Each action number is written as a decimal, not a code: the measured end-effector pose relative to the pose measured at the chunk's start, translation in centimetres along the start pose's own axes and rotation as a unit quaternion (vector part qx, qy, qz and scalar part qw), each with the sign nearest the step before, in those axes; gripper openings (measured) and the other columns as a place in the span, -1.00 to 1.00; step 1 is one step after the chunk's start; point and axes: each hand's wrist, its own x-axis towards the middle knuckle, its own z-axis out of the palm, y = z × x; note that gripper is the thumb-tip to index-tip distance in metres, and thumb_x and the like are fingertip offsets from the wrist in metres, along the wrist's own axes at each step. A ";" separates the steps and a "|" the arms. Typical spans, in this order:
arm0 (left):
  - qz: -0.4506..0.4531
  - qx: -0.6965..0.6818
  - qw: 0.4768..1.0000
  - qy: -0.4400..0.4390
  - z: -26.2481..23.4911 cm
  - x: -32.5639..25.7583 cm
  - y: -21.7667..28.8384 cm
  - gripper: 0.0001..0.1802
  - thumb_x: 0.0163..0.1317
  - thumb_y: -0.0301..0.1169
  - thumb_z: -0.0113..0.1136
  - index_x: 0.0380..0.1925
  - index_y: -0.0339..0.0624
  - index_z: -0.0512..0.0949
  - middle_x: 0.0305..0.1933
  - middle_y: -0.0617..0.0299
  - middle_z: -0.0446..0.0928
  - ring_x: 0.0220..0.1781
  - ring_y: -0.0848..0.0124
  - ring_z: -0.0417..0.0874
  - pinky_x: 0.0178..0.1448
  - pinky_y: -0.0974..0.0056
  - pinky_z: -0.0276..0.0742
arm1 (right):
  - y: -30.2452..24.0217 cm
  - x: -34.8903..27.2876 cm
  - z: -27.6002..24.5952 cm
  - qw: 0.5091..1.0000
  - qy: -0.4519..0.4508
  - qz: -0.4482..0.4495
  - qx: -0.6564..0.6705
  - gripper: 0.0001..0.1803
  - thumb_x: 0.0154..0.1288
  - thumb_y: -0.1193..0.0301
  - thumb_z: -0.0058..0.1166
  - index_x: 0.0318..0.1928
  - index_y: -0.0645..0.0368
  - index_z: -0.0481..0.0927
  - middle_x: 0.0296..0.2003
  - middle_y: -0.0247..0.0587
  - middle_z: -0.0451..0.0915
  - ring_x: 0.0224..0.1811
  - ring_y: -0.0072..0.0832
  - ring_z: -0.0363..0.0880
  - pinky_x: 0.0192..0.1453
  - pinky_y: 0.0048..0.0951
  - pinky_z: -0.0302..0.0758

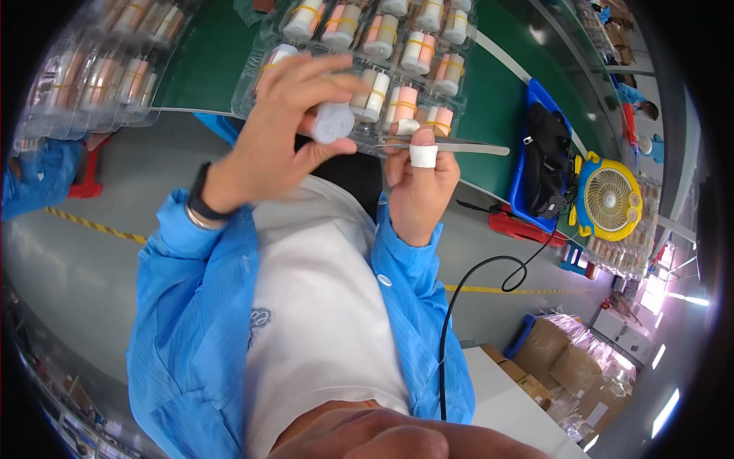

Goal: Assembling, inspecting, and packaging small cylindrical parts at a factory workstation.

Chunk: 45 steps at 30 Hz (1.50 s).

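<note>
My left hand (275, 130), with a black band at its wrist, is curled around a short cylinder with a whitish, translucent round end (334, 123). Its fingertips are blurred. Just to the right, my right hand (420, 187) grips metal tweezers (482, 148), which lie crosswise under the thumb. White tape (423, 156) wraps that thumb. Beyond both hands sits a clear plastic tray (243, 96) holding several pink, white and beige cylinder bundles (417, 52), each bound with a yellow band. One bundle (404, 103) stands close to my right fingertips.
The tray rests on a green tabletop (202, 65). More filled trays (92, 84) are stacked at the left. At the right are a blue bin (533, 96) with a black bag (547, 145), a yellow fan (609, 197) and a hanging black cable (446, 329). A blue-sleeved person (38, 176) is at far left.
</note>
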 end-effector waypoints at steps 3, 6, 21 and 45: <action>-0.011 0.099 0.982 -0.159 -1.5 2.0 -1.3 -0.65 0.09 -0.49 0.21 -0.10 -0.10 0.39 0.34 0.08 0.30 0.47 -0.03 0.06 0.45 -0.09 -0.11 | -0.1 -0.2 0.0 1.000 0.001 0.007 -0.003 -0.71 0.37 0.28 0.05 -0.24 0.32 0.56 -0.46 -0.14 0.58 -0.67 -0.69 0.28 -0.60 -0.67 0.16; -0.026 0.079 0.986 -0.146 -3.5 2.1 -1.5 -0.62 0.04 -0.56 0.10 -0.08 -0.12 0.44 0.33 0.05 0.30 0.49 0.03 0.01 0.47 -0.09 -0.12 | -0.2 -0.3 -0.4 1.000 0.000 0.004 -0.015 -0.72 0.38 0.29 0.03 -0.23 0.32 0.56 -0.46 -0.15 0.58 -0.67 -0.69 0.28 -0.60 -0.67 0.16; -0.172 0.163 0.969 -0.073 -4.4 -1.3 -4.4 -0.25 0.13 -0.10 0.25 0.27 -0.15 0.24 0.37 -0.02 0.14 0.45 0.03 0.03 0.44 0.02 -0.02 | 0.9 -1.0 0.3 1.000 -0.001 0.020 -0.015 -0.73 0.38 0.31 0.03 -0.23 0.33 0.56 -0.49 -0.15 0.57 -0.68 -0.70 0.26 -0.61 -0.67 0.15; 0.201 -0.730 0.584 -0.292 -8.8 0.3 3.0 -0.88 0.19 -0.48 0.10 -0.33 -0.31 0.43 -0.11 -0.09 0.47 -0.05 0.03 0.49 0.21 -0.10 0.33 | 1.6 6.7 6.3 0.905 -0.105 -0.277 -0.306 -0.80 0.19 0.38 0.19 -0.29 0.30 0.61 -0.27 -0.08 0.60 -0.06 -0.15 0.52 0.05 -0.28 0.41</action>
